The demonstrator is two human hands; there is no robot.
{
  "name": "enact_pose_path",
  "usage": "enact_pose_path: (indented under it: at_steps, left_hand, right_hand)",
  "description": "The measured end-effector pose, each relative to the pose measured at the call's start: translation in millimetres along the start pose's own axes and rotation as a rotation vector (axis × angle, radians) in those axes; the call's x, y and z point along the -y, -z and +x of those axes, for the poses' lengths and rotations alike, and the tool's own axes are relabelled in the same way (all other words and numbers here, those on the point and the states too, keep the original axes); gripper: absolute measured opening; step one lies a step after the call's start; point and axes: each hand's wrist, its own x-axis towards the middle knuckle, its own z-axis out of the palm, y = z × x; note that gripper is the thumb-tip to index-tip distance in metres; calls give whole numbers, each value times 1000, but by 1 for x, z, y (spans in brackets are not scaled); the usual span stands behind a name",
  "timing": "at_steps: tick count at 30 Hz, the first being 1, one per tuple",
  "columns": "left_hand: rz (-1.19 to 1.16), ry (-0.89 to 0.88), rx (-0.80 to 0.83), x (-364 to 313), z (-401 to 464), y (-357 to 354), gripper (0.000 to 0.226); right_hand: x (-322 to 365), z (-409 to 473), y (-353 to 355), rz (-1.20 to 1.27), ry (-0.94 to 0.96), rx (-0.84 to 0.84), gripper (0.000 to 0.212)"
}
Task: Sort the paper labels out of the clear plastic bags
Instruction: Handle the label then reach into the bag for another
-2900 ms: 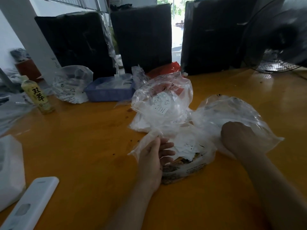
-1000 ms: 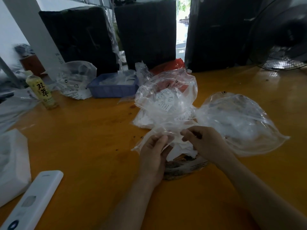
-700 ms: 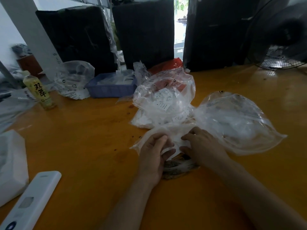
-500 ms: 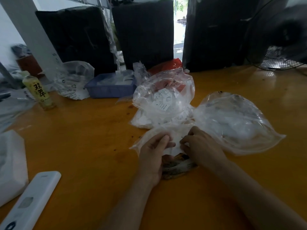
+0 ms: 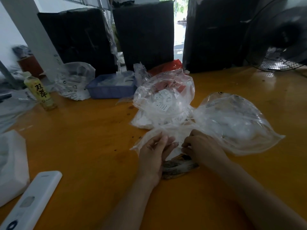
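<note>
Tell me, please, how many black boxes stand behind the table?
3: one back left, one at centre, one right of the bright gap. More may be hidden behind the fan.

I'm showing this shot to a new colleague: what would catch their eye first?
Probably the two bare hands at centre, the left hand and right hand, both working at a small clear bag on the orange table. Just behind sit a puffed bag of white paper labels and, to its right, a larger clear bag. Further off, a blue tray and a yellow drink bottle stand at the left.
</note>
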Motion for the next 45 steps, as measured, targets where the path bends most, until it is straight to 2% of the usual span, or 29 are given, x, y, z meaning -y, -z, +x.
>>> enact_pose_path:
  at_steps: [3, 7, 11, 13, 17, 19, 21, 23, 25, 29, 32, 37, 41, 45]
  left_hand:
    - [-1, -1, 17, 2, 0, 1, 43]
    - [3, -6, 17, 1, 0, 0, 46]
    - [-8, -4, 27, 1, 1, 1, 44]
    - [-5, -4, 24, 0, 1, 1, 39]
    - [15, 3, 9, -1, 0, -1, 46]
    - [18, 6, 10, 0, 0, -1, 40]
    - [26, 10, 24, 0, -1, -1, 26]
    - [48, 5, 47, 0, -1, -1, 17]
    - [85, -1, 71, -1, -1, -1, 17]
    - [150, 6, 93, -2, -2, -2, 37]
    - [191, -8, 121, -3, -4, -2, 39]
    - [201, -26, 130, -2, -6, -2, 42]
    - [220, -33, 141, -1, -5, 1, 29]
    - [250, -40, 153, -1, -5, 0, 27]
  right_hand:
    - [-3, -2, 6, 86, -1, 34, 23]
    - [-6, -8, 19, 409, -92, -53, 12]
    - [-3, -14, 32, 841, -144, -36, 25]
    - [-2, -15, 36, 994, -186, -82, 32]
    - [-4, -15, 37, 1156, -221, -150, 20]
    - [-6, -15, 38, 1271, -211, -113, 35]
    - [-7, -14, 39, 1369, -192, -88, 50]
    - [-6, -14, 40, 1362, -182, -106, 57]
    - [-4, -15, 40, 1290, -160, -138, 54]
    - [-1, -17, 41, 1207, -129, -194, 21]
    - [-1, -18, 41, 1182, -115, -241, 7]
    - [4, -18, 41, 1134, -67, -313, 22]
    - [5, -16, 36, 1011, -51, -307, 9]
    - [4, -15, 34, 827, -59, -345, 11]
